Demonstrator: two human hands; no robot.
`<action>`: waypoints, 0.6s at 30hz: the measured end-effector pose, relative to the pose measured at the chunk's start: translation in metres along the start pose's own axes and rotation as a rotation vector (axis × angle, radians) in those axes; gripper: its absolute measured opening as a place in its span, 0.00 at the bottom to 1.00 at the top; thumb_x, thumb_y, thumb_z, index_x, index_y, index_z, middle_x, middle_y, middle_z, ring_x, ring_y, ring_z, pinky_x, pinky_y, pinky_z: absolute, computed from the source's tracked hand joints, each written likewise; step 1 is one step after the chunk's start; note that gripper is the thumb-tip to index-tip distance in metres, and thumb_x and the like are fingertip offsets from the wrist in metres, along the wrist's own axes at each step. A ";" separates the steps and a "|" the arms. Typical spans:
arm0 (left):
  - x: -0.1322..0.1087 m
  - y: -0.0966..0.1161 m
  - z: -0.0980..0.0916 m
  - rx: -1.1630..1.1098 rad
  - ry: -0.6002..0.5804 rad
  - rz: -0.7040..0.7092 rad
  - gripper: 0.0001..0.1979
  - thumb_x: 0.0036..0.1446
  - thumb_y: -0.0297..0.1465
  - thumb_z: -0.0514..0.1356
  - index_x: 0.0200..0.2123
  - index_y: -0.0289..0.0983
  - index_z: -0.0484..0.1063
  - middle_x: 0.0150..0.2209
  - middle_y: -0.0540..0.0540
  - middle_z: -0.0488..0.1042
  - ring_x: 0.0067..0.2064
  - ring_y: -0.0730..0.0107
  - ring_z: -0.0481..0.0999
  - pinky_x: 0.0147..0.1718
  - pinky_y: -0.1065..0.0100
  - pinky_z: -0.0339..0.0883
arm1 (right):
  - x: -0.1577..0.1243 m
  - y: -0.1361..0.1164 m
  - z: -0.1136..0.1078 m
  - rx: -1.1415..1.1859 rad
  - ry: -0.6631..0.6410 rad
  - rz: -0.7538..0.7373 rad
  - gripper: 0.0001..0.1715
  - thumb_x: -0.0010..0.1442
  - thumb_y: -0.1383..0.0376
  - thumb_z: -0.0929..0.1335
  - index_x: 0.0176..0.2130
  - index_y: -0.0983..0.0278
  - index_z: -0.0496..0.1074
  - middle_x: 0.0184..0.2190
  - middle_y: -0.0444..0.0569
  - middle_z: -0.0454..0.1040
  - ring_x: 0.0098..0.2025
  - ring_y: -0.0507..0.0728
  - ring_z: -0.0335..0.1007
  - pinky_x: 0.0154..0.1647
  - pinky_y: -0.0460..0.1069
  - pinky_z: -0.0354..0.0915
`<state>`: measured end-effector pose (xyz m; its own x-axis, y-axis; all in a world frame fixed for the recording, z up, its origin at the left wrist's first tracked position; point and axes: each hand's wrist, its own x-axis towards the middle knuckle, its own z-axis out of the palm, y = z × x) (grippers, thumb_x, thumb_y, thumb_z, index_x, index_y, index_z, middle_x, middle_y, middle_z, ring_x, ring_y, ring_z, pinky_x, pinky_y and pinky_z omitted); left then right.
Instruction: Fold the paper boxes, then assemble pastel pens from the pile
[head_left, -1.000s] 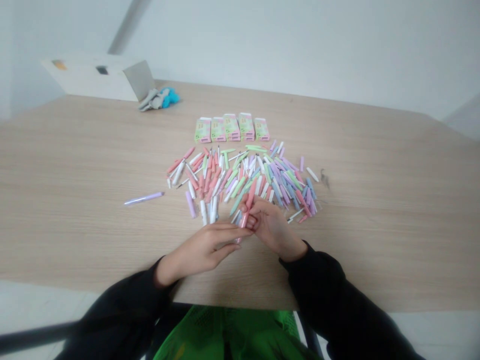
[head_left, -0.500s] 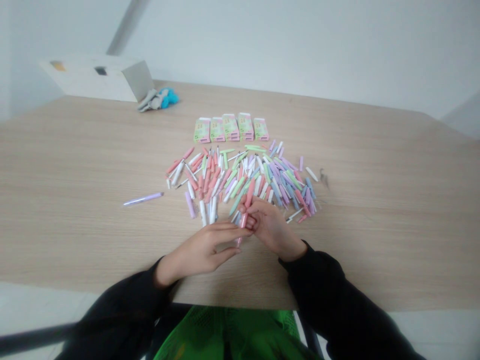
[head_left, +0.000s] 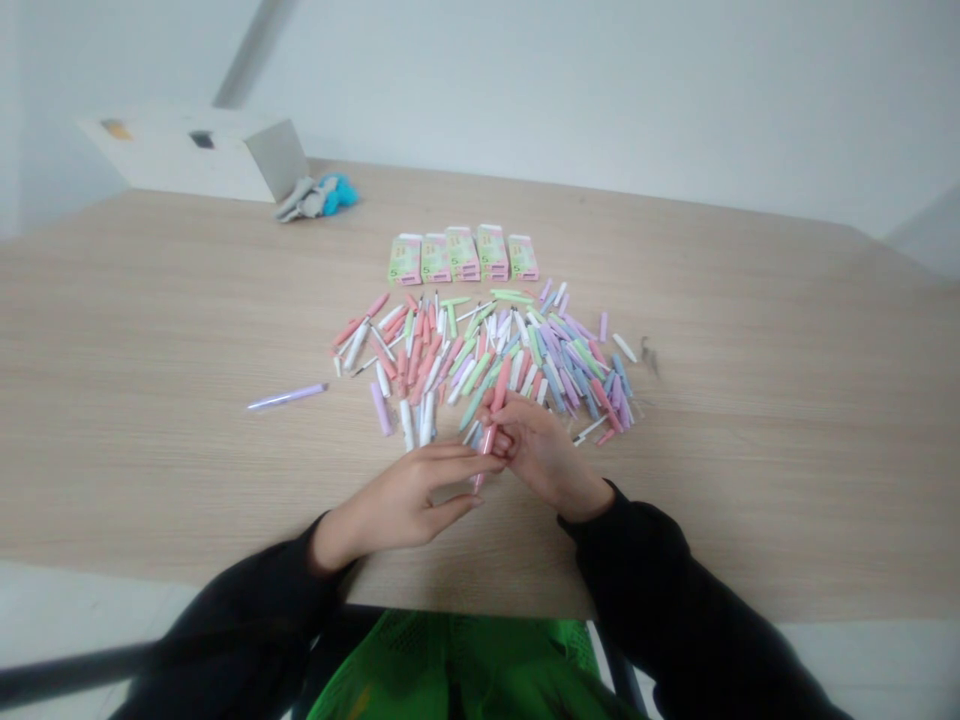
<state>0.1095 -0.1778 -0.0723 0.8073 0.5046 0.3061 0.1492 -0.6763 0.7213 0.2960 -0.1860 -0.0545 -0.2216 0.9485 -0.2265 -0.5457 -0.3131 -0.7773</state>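
A pink pen [head_left: 500, 385] stands tilted between my two hands, near the front of the table. My right hand [head_left: 536, 440] has its fingers closed around the pen's middle. Lower down, the fingers and thumb of my left hand [head_left: 420, 490] grip the pen's bottom end. Just beyond my hands lies a wide heap of pen parts [head_left: 472, 370] in pink, white, green, purple and blue. A purple pen [head_left: 286, 397] with a dark tip lies apart on the left.
Several small green-and-pink boxes [head_left: 405, 260] marked 5 stand in a row behind the heap. Farther back on the left are a white carton [head_left: 187, 160] and grey and blue gloves [head_left: 315, 198]. A small dark scrap [head_left: 649, 355] lies to the right.
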 end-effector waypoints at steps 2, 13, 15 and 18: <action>0.000 0.000 0.000 0.007 -0.003 -0.002 0.18 0.66 0.28 0.60 0.58 0.37 0.73 0.53 0.39 0.79 0.55 0.60 0.79 0.54 0.58 0.74 | 0.000 0.001 -0.001 -0.010 0.001 0.002 0.07 0.47 0.68 0.70 0.30 0.63 0.69 0.22 0.37 0.63 0.20 0.46 0.49 0.18 0.43 0.49; 0.002 0.002 -0.001 0.007 -0.005 0.012 0.18 0.66 0.28 0.59 0.58 0.37 0.73 0.50 0.40 0.80 0.52 0.61 0.80 0.51 0.60 0.75 | 0.001 0.002 -0.001 0.006 0.002 -0.006 0.09 0.43 0.70 0.68 0.31 0.64 0.70 0.24 0.38 0.66 0.20 0.45 0.50 0.18 0.44 0.49; 0.002 0.003 -0.001 0.003 -0.007 0.012 0.18 0.66 0.28 0.59 0.58 0.38 0.73 0.51 0.40 0.80 0.52 0.61 0.80 0.52 0.60 0.74 | 0.001 0.002 -0.001 0.008 0.001 -0.009 0.10 0.43 0.70 0.67 0.31 0.64 0.70 0.25 0.38 0.66 0.20 0.46 0.50 0.18 0.43 0.49; 0.002 0.002 -0.001 0.008 -0.003 0.011 0.18 0.66 0.28 0.59 0.58 0.37 0.73 0.50 0.40 0.80 0.52 0.61 0.80 0.51 0.60 0.74 | 0.001 0.001 -0.001 0.015 -0.004 0.000 0.10 0.43 0.70 0.67 0.31 0.63 0.70 0.25 0.38 0.67 0.20 0.46 0.50 0.18 0.43 0.49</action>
<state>0.1107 -0.1780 -0.0696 0.8107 0.4953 0.3121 0.1446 -0.6861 0.7130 0.2962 -0.1856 -0.0565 -0.2249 0.9483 -0.2238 -0.5578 -0.3136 -0.7685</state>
